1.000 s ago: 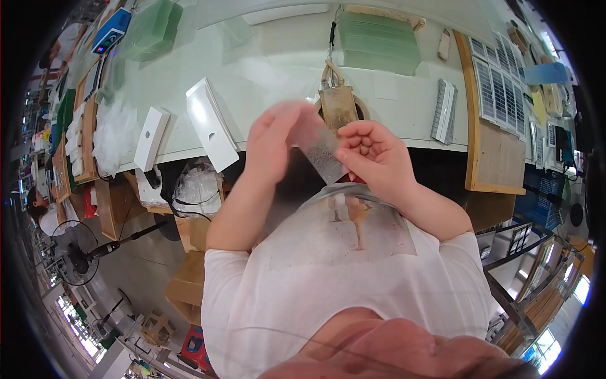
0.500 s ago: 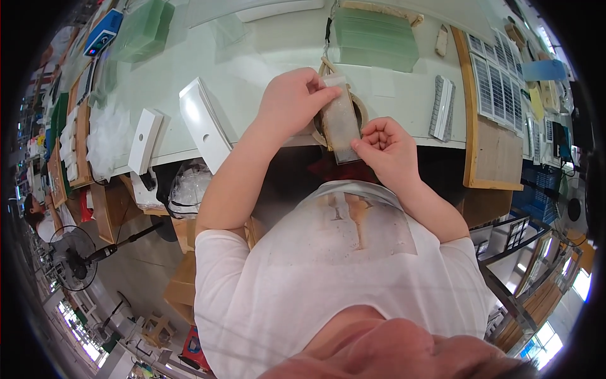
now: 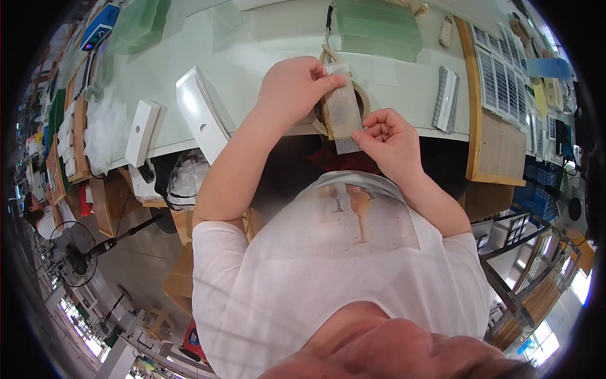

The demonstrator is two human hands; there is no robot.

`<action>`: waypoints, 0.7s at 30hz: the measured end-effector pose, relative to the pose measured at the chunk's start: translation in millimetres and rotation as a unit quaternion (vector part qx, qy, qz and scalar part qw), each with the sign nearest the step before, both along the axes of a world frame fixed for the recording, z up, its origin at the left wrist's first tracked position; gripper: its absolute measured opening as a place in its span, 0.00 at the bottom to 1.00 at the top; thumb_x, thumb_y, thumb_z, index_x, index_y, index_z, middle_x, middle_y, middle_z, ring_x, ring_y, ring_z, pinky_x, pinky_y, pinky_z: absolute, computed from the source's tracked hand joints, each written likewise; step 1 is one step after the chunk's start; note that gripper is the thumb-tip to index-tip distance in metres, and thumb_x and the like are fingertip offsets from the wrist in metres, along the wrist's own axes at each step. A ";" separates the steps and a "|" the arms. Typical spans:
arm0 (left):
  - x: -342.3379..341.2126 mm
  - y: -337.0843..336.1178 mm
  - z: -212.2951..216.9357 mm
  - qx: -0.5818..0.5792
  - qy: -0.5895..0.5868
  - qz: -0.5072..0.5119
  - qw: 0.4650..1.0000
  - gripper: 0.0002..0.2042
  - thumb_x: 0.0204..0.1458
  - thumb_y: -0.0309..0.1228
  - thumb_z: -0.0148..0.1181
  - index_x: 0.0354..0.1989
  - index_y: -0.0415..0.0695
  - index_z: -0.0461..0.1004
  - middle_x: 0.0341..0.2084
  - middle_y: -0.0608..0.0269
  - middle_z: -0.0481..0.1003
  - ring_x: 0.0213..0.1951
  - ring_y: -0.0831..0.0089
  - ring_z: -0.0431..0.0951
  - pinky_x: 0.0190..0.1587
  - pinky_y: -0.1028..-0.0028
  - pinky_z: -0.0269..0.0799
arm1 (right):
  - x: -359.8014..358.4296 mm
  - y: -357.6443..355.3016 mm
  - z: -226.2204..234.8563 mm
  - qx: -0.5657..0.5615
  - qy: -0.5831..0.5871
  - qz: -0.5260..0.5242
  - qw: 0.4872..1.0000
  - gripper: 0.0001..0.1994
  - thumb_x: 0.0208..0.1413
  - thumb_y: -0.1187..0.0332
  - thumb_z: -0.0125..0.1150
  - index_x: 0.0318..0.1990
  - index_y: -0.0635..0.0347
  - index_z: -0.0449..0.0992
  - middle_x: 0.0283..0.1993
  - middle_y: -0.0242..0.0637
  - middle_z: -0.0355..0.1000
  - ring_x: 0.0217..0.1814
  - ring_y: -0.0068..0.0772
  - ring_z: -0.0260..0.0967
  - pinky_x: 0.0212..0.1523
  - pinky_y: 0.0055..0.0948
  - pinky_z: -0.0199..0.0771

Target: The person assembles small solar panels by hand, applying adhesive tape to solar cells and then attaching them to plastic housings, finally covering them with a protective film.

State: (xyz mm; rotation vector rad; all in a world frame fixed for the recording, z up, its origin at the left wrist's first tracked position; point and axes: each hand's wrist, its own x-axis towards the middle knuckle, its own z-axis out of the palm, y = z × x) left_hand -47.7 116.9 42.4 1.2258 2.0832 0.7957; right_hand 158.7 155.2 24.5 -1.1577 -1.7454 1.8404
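Note:
A narrow rectangular plate [image 3: 344,108], greyish and translucent, spans my two hands at the table's front edge. My left hand [image 3: 291,87] is closed on its far end, thumb lying across the top face. Thumb and curled fingers of my right hand [image 3: 392,140] pinch the plate's near right edge. What the plate is made of I cannot tell. Behind and below it shows a round tan ring [image 3: 362,101], mostly covered. A cord loop [image 3: 327,52] lies just beyond the plate.
Stacked green glass panes [image 3: 377,30] stand straight ahead, with another glass stack [image 3: 140,25] at far left. White strips with a hole [image 3: 201,104] lie left of my arm. Ribbed metal strips [image 3: 445,100] and a wood-edged board [image 3: 472,120] are on the right.
The plate's near end has tipped slightly, and its end face now looks paler and speckled. Both hands keep their grip; the whole view has shifted a little.

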 end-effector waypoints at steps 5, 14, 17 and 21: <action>-0.6 -1.1 0.4 0.000 0.008 -0.001 1.000 0.21 0.43 0.49 0.63 0.22 0.40 0.75 0.19 0.58 0.74 0.24 0.63 0.74 0.29 0.67 0.67 | -0.9 -0.6 1.2 0.002 0.004 0.008 1.000 0.09 0.47 0.78 0.65 0.34 0.62 0.69 0.26 0.24 0.67 0.25 0.08 0.61 0.27 0.09 0.62; 4.0 0.4 1.9 -0.002 0.025 0.005 1.000 0.20 0.42 0.49 0.64 0.25 0.41 0.75 0.20 0.59 0.75 0.26 0.63 0.75 0.30 0.67 0.69 | 1.0 -2.2 3.4 0.048 -0.005 0.017 0.999 0.09 0.48 0.76 0.65 0.35 0.62 0.70 0.24 0.22 0.65 0.23 0.08 0.57 0.25 0.11 0.60; 7.3 -0.7 0.6 0.017 0.062 0.023 0.998 0.20 0.43 0.47 0.65 0.31 0.41 0.74 0.23 0.59 0.75 0.28 0.62 0.75 0.32 0.67 0.69 | 5.1 -2.2 8.9 0.095 -0.034 0.035 0.994 0.10 0.48 0.75 0.65 0.37 0.62 0.71 0.22 0.20 0.63 0.22 0.08 0.55 0.23 0.11 0.57; 16.2 -17.6 -5.9 0.219 0.135 0.074 0.963 0.18 0.41 0.36 0.70 0.37 0.41 0.71 0.26 0.63 0.71 0.24 0.76 0.68 0.26 0.75 0.64 | 30.6 21.3 5.7 0.233 -0.053 0.016 0.971 0.13 0.48 0.74 0.66 0.41 0.61 0.72 0.28 0.25 0.65 0.25 0.10 0.57 0.25 0.14 0.59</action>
